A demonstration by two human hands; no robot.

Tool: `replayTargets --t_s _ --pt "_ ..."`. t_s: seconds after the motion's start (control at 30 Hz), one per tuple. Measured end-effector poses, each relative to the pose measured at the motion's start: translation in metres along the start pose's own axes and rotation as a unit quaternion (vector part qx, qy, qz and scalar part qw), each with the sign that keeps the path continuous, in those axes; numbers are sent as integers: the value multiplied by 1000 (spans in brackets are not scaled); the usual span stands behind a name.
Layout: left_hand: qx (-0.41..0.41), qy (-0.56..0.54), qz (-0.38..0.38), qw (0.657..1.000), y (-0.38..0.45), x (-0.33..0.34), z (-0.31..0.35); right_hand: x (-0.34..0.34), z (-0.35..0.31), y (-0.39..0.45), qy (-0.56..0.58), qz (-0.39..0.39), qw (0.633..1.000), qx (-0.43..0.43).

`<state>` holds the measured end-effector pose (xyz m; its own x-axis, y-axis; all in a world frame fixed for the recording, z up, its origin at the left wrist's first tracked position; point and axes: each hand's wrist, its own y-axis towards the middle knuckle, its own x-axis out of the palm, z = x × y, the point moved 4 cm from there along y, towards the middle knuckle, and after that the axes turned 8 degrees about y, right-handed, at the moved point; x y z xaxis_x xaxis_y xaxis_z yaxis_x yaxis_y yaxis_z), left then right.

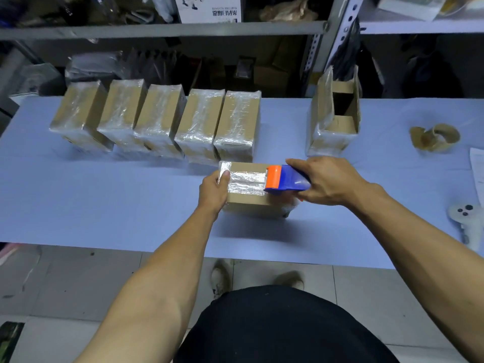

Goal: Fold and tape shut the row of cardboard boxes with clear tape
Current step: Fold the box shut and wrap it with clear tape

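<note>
A small cardboard box [248, 199] lies on the blue table [104, 200] in front of me, with a strip of clear tape along its top. My left hand [213, 192] grips the box's left end, thumb pressed on the tape. My right hand [327, 180] holds a blue tape dispenser with an orange roller [284, 179], resting on the right part of the box top. Behind stands a row of several taped boxes [162, 121]. An open box [334, 116] with raised flaps stands apart at the right.
Empty tape cores [434, 138] lie at the right, with a white toy-like object [465, 218] and a paper sheet [478, 171] near the right edge. Metal shelving [162, 30] full of goods rises behind the table. The table's front edge runs just before my feet.
</note>
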<state>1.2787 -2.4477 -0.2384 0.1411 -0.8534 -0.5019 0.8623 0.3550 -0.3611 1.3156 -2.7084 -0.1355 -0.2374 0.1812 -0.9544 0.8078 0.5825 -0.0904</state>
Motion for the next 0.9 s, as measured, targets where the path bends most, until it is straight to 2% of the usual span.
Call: replayTargets --t_s 0.13,0.27,0.33,0.37,0.43,0.5,0.53,0.63,0.73,0.9 --pt "4 0 -14 1000 2 -1 1 8 33 -22 37 -14 997 67" --pt "2 -17 -27 999 3 0 4 16 46 -30 91 -6 991 94" --pt "13 33 -12 999 0 -2 8 19 48 -29 98 -3 990 96" --pt "39 107 19 993 0 -4 12 20 48 -28 99 -3 991 95" --pt "142 301 70 940 -1 1 27 21 49 -27 95 -4 991 94" --pt "237 412 32 879 -4 26 43 23 50 -27 99 -7 990 96" --pt "253 427 4 868 -8 41 51 24 51 -28 103 -8 990 97" --pt "206 422 -26 882 -21 80 70 25 51 -30 110 -3 989 102" --pt "184 477 -36 859 -27 99 72 28 55 -33 118 2 987 105" --pt "184 489 -30 852 -27 98 70 36 65 -43 154 -3 984 84"
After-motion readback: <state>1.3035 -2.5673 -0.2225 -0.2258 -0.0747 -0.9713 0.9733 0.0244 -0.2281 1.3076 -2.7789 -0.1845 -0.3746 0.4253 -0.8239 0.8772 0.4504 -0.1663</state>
